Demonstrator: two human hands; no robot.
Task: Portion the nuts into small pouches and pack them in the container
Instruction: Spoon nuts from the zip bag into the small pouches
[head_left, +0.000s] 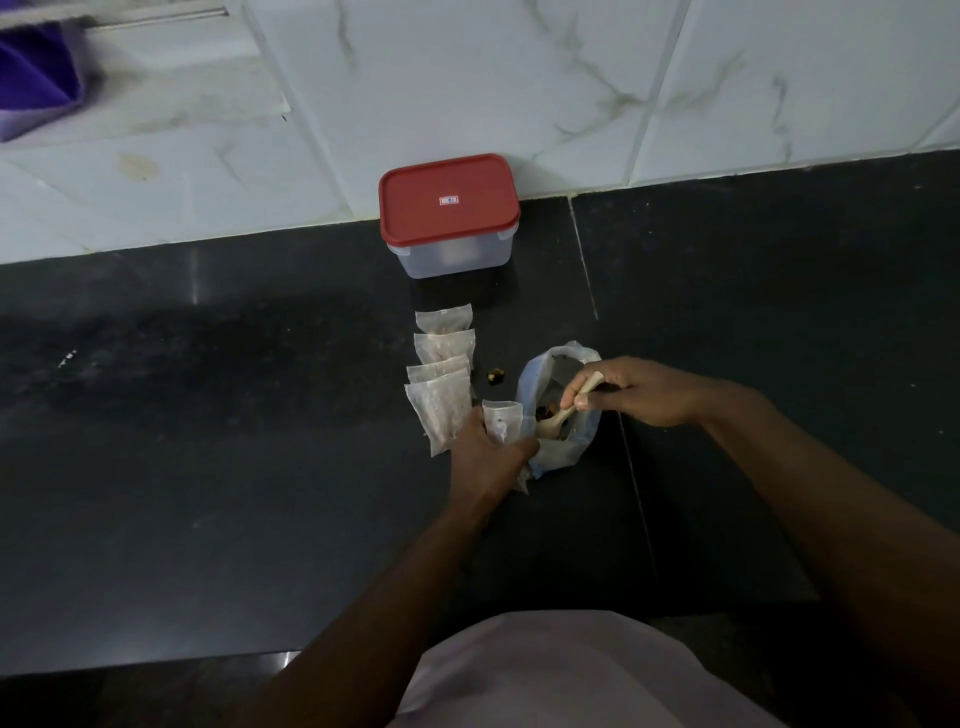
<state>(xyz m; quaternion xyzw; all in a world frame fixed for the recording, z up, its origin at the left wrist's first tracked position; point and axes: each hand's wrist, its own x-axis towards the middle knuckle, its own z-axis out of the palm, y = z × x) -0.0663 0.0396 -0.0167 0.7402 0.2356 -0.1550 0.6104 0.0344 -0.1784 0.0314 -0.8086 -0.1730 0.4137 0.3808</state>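
Scooping nuts for the next pouch.
Right hand (636, 392) grips the spoon (563, 413), bowl down in the nut bag (558, 410); left hand (483, 452) pinches a pouch (501, 418) beside it. Best level each scoop (spilled nuts (496, 375) nearby). Four filled pouches (441, 384) wait before the closed container (449, 215).

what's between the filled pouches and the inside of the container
The red lid sits on the container, closing it. The pouches lie in a row on the counter just in front, nothing else visible between.
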